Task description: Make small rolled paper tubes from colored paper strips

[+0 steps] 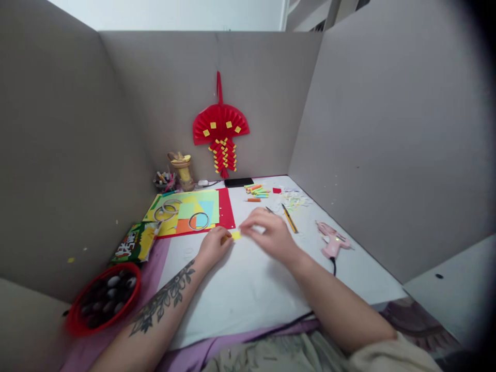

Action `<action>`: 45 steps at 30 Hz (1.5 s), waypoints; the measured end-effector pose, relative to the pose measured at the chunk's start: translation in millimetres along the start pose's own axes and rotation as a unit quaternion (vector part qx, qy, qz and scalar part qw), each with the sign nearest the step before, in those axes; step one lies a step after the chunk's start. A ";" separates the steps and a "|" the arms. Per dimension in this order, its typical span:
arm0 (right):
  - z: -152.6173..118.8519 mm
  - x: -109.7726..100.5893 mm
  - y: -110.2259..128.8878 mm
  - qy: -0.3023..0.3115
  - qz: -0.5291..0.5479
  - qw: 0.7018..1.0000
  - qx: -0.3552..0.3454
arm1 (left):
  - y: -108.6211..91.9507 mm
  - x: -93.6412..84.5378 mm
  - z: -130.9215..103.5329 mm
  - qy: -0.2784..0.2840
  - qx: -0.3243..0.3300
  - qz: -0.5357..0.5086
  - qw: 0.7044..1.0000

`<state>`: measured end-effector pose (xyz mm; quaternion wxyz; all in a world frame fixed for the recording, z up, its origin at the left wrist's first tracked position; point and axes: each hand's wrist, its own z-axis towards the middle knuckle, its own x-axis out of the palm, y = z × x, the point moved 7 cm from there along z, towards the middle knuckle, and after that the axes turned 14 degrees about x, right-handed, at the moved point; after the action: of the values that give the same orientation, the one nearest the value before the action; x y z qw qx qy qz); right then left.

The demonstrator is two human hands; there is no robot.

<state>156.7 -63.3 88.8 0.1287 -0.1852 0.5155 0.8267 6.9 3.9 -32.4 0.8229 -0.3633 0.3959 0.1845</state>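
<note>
Soft, diffuse light fell on the table, whose white top stood out brightly, as did the pale wall above the panel at its far edge. The grey panel along the left edge was dimmer, darkening outward. Faint, soft-edged shadows lay beside the forearms. Motion blur smeared the right hand, and the red bowl at the left edge looked hazy. Wide-angle distortion stretched the outer areas, and black vignetting swallowed the view's right-hand corners.
</note>
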 end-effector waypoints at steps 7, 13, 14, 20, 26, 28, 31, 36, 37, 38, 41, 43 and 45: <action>17.0 -90.0 -216.9 -0.068 -0.429 0.779 0.451 | 0.8 -1.0 -5.7 0.050 -0.019 0.082 0.995; 4.6 -95.0 -233.9 -0.036 -0.436 0.749 0.497 | -1.5 2.8 -6.8 0.094 -0.034 0.090 0.991; 5.6 -98.1 -229.9 -0.037 -0.446 0.751 0.486 | -1.1 3.1 -7.1 0.098 -0.035 0.087 0.991; 10.2 -119.0 -199.2 0.025 -0.489 0.781 0.387 | 2.4 2.8 -7.6 0.101 -0.035 0.075 0.992; 5.1 -146.9 -166.3 0.005 -0.470 0.801 0.370 | 7.0 5.2 -6.3 0.095 -0.029 0.062 0.993; 5.8 -150.0 -156.3 -0.018 -0.486 0.784 0.386 | 8.1 7.2 -6.3 0.095 -0.024 0.058 0.994; 17.0 -127.3 -133.1 -0.065 -0.445 0.830 0.330 | 9.0 9.4 -6.8 0.094 -0.017 0.055 0.994; 25.9 -28.2 -123.3 0.041 -0.279 0.935 0.216 | 7.6 7.8 -7.3 0.082 -0.001 0.063 0.995; 24.1 -10.3 -126.7 0.071 -0.269 0.939 0.204 | 6.9 7.3 -7.2 0.082 0.003 0.065 0.995; 21.6 4.1 -131.3 0.095 -0.265 0.939 0.196 | 5.7 7.1 -6.9 0.084 0.009 0.066 0.994; 13.4 22.8 -145.3 0.114 -0.285 0.932 0.194 | -0.1 7.6 -5.2 0.101 0.037 0.072 0.992; 9.1 22.1 -150.2 0.102 -0.310 0.925 0.193 | -4.5 9.5 -4.3 0.122 0.056 0.075 0.988; 6.0 19.3 -151.4 0.095 -0.329 0.921 0.185 | -7.9 12.0 -4.2 0.143 0.068 0.074 0.985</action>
<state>199.5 8.4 -39.1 0.3759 -0.3948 0.5791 0.6062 16.8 -4.3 -40.1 0.7645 -0.2993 0.5470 0.1636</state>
